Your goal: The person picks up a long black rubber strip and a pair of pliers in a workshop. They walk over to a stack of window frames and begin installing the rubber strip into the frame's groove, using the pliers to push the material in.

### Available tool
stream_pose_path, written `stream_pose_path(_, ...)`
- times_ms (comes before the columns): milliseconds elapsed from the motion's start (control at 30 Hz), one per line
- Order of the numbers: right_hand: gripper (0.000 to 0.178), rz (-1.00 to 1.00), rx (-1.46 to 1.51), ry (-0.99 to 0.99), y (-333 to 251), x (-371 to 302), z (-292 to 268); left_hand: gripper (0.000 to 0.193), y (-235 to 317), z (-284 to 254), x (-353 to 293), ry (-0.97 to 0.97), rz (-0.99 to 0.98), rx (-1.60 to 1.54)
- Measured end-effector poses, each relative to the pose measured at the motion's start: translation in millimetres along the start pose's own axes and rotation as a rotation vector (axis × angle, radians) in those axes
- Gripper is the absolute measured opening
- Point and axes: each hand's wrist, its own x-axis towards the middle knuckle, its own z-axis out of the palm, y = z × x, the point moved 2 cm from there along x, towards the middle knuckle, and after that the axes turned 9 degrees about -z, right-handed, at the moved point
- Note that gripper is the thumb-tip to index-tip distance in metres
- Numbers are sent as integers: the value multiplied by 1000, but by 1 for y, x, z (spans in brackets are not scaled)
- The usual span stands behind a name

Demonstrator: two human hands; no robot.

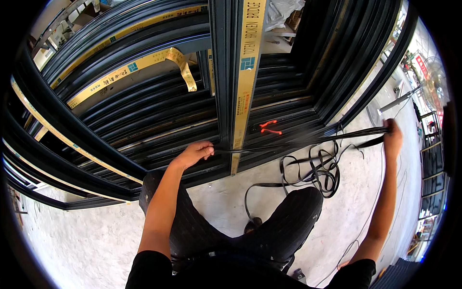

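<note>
A long black rubber strip (279,148) runs between my two hands, stretched across the lower part of the black window frames. My left hand (195,153) pinches it just left of the frame's upright bar (243,86), which carries yellow film. Out to the right, my right hand (393,137) is closed round several lengths of the same strip. The middle of the strip is smeared by motion. A loose tangle of the strip (322,168) lies on the floor below, beside my right knee. Pliers with orange handles (270,128) lie on the frame just beyond the strip.
Several black frames (159,103) are stacked ahead and to the left, some with yellow film. One piece of film (183,67) is peeled and curls down. A fan (435,72) stands at the far right, past the pale floor (86,231). Thin cables cross the floor at right.
</note>
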Motion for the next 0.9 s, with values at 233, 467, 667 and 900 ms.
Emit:
stream_pose_path(233,36,258,475,231,60,45,-43,28,-20,54,15,70,181,618)
stream_pose_path(467,42,66,256,253,-3,85,-84,19,-51,79,25,152,33,919)
stream_pose_path(667,45,-92,-24,329,-35,121,-98,21,-82,72,35,95,-25,777)
stream_pose_path(900,45,-74,86,240,-98,145,-104,24,-89,73,43,-1,-271,379)
